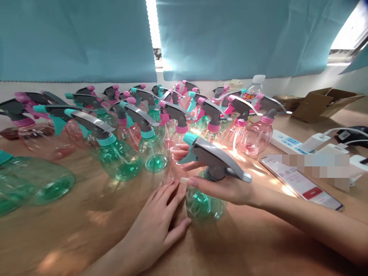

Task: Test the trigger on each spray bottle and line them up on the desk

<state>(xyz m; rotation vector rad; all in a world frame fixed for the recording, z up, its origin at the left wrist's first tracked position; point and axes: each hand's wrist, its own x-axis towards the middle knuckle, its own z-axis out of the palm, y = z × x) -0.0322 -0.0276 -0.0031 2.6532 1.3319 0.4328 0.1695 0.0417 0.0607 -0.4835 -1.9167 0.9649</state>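
Green bottle [205, 205] being clamped between right fingers [208, 186]; left fingers [166, 191], slightly apart, being rested on table [94, 230] just left of them.

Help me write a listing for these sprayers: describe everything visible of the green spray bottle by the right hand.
The green spray bottle has a rounded, see-through body that looks like plastic. Its dark grey sprayer head carries a turquoise nozzle and trigger facing left, with a lighter grey lever extending right. It appears to stand roughly upright on the table. The right hand wraps around it below the head, thumb in front, fingers behind. Whether the left hand touches it is unclear.
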